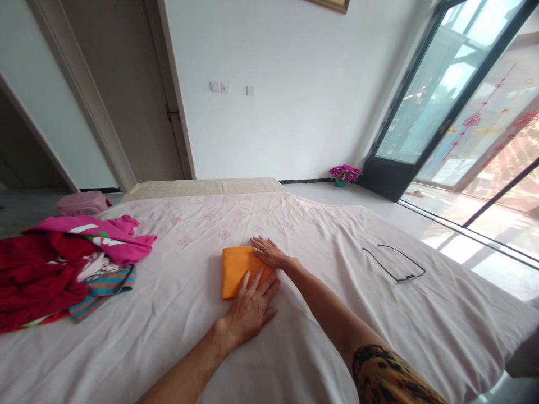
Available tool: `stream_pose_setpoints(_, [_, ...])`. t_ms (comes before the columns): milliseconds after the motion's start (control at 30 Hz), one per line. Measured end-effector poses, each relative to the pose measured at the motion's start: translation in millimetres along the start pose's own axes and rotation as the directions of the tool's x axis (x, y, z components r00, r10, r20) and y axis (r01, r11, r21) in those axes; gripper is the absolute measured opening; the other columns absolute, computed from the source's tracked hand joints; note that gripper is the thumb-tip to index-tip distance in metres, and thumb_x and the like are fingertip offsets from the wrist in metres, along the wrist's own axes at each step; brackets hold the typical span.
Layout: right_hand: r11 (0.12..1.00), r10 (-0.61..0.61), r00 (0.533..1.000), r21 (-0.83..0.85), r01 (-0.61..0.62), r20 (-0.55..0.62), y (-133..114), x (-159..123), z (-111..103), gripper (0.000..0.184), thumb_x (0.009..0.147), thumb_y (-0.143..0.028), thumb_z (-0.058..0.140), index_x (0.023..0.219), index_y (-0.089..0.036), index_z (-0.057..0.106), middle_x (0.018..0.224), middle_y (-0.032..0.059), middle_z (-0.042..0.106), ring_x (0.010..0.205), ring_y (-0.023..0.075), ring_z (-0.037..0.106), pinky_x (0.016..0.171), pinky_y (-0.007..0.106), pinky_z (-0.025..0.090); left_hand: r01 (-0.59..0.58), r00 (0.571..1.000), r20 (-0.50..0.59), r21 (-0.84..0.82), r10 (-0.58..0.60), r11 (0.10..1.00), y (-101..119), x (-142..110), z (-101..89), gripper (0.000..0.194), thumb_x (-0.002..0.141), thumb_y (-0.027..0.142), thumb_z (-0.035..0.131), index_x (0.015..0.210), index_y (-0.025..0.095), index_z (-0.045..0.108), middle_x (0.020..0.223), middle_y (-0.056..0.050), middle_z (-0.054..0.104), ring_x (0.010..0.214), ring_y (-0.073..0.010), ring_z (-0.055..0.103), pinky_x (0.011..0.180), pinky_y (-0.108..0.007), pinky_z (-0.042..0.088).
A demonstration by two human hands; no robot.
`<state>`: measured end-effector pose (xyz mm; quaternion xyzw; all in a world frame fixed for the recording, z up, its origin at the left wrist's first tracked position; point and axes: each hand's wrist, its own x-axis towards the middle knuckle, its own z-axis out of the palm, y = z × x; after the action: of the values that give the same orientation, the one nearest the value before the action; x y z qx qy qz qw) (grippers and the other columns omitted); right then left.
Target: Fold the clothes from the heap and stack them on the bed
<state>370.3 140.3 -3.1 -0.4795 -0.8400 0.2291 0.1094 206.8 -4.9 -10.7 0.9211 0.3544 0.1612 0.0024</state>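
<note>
A folded orange cloth lies flat as a small, neat block on the pale bedsheet. My left hand rests across its near right corner, fingers spread and pointing away from me. My right hand lies over the far right edge of the cloth with its fingers stretched out. Both palms face down, and neither hand grips anything. Part of the cloth's right side is hidden under my hands.
On the left sits a heap of clothes in red, pink and stripes, with a pink plastic stool behind it. Eyeglasses lie on the sheet at right. A potted purple plant stands on the floor near the glass door.
</note>
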Motion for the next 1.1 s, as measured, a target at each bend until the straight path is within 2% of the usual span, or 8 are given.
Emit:
stream_pose_setpoints(167, [0.986, 0.134, 0.983, 0.12, -0.118, -0.129, -7, -4, -19, 0.057, 0.102, -0.044, 0.021, 0.15, -0.015, 0.034, 0.155, 0.0093, 0.03, 0.145, 0.0221, 0.022, 0.118, 0.04, 0.018, 0.014, 1.0, 0.007, -0.005, -0.014, 1.0, 2, -3, -0.1, 0.061, 0.095, 0.046, 0.039, 0.152, 0.029, 0.024, 0.156, -0.004, 0.032, 0.144, -0.0314, 0.023, 0.115, -0.059, 0.02])
stream_pose_setpoints(300, [0.995, -0.003, 0.985, 0.095, 0.02, -0.17, -27, -17, -24, 0.057, 0.101, -0.05, 0.025, 0.15, -0.022, 0.034, 0.157, 0.0041, 0.027, 0.146, 0.021, 0.016, 0.119, 0.041, 0.014, 0.003, 1.0, 0.02, -0.004, -0.003, 1.0, 1, -2, 1.7, 0.063, 0.094, 0.042, 0.043, 0.152, 0.027, 0.024, 0.157, -0.005, 0.031, 0.145, -0.0307, 0.022, 0.116, -0.058, 0.019])
stream_pose_setpoints(433, [0.994, -0.106, 0.994, 0.004, 0.106, -0.018, -36, -24, -10, 0.061, 0.1, -0.054, 0.02, 0.152, -0.024, 0.027, 0.159, 0.0028, 0.02, 0.148, 0.0218, 0.008, 0.119, 0.043, 0.007, -0.007, 1.0, 0.004, -0.015, 0.007, 1.0, 2, -3, 2.1, 0.063, 0.094, 0.042, 0.044, 0.152, 0.026, 0.024, 0.157, -0.006, 0.031, 0.144, -0.0279, 0.025, 0.117, -0.052, 0.02])
stream_pose_setpoints(600, [0.998, 0.003, 1.0, -0.07, -0.003, -0.004, -20, -21, 8, 0.06, 0.101, -0.05, 0.021, 0.154, -0.022, 0.021, 0.16, 0.0041, 0.015, 0.148, 0.0221, 0.005, 0.119, 0.042, 0.006, -0.019, 1.0, 0.004, -0.066, 0.02, 0.998, 7, -14, -3.9, 0.059, 0.095, 0.048, 0.041, 0.149, 0.027, 0.031, 0.155, -0.005, 0.035, 0.142, -0.0273, 0.03, 0.117, -0.051, 0.021])
stream_pose_setpoints(767, [0.982, 0.135, 0.978, -0.113, -0.154, -0.159, -10, -24, 8, 0.055, 0.101, -0.045, 0.027, 0.148, -0.017, 0.033, 0.155, 0.0104, 0.032, 0.145, 0.0225, 0.02, 0.117, 0.04, 0.014, -0.067, 0.998, -0.004, -0.187, 0.068, 0.98, -2, -42, -21.9, 0.044, 0.098, 0.039, 0.037, 0.139, 0.027, 0.048, 0.143, -0.002, 0.052, 0.138, -0.0203, 0.04, 0.116, -0.044, 0.03])
stream_pose_setpoints(900, [0.951, 0.255, 0.915, -0.092, -0.296, -0.313, -16, -37, 1, 0.05, 0.098, -0.04, 0.038, 0.142, -0.017, 0.041, 0.147, 0.0135, 0.042, 0.136, 0.0261, 0.036, 0.108, 0.039, 0.031, 0.084, 0.979, -0.152, -0.299, -0.134, 0.95, -21, -61, -32.6, 0.037, 0.098, 0.034, 0.036, 0.122, 0.026, 0.063, 0.124, -0.004, 0.067, 0.122, -0.0182, 0.056, 0.111, -0.041, 0.038])
stream_pose_setpoints(1000, [0.917, 0.35, 0.851, -0.043, -0.397, -0.391, -27, -46, -3, 0.05, 0.097, -0.042, 0.039, 0.14, -0.018, 0.042, 0.14, 0.0154, 0.048, 0.127, 0.0283, 0.044, 0.1, 0.039, 0.039, 0.273, 0.884, -0.26, -0.388, -0.389, 0.88, -35, -67, -33.3, 0.039, 0.099, 0.035, 0.033, 0.113, 0.023, 0.067, 0.111, -0.006, 0.071, 0.108, -0.0185, 0.063, 0.102, -0.038, 0.046])
stream_pose_setpoints(1100, [0.891, 0.424, 0.839, -0.01, -0.454, -0.342, -39, -51, -1, 0.05, 0.096, -0.051, 0.035, 0.133, -0.02, 0.047, 0.129, 0.0169, 0.055, 0.121, 0.0296, 0.051, 0.092, 0.041, 0.043, 0.378, 0.799, -0.272, -0.467, -0.537, 0.799, -44, -68, -30.9, 0.042, 0.099, 0.038, 0.031, 0.111, 0.022, 0.067, 0.107, -0.007, 0.072, 0.099, -0.0185, 0.066, 0.094, -0.036, 0.05])
